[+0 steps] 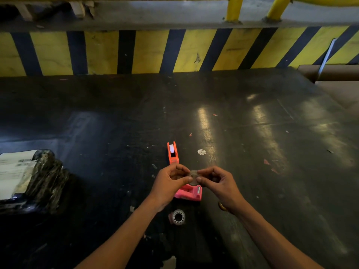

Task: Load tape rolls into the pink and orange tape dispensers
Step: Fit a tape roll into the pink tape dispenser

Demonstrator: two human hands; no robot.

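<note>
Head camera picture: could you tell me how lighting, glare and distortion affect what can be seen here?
Head view: dim overall; streaks of glare lie on the dark table at right; the wide lens bows the striped wall; the tape roll between the left hand and right hand looks murky; the wrapped parcel fades into shadow.

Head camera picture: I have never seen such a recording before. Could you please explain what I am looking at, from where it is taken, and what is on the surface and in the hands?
There is no machine here. One camera on a person's head looks forward and down at their bare hands. The left hand and right hand pinch one small tape roll between the fingertips, above a pink tape dispenser. Beyond it an orange tape dispenser stands on the dark table. A second tape roll lies nearer the person. At the far left lies a black wrapped parcel with a white label.
</note>
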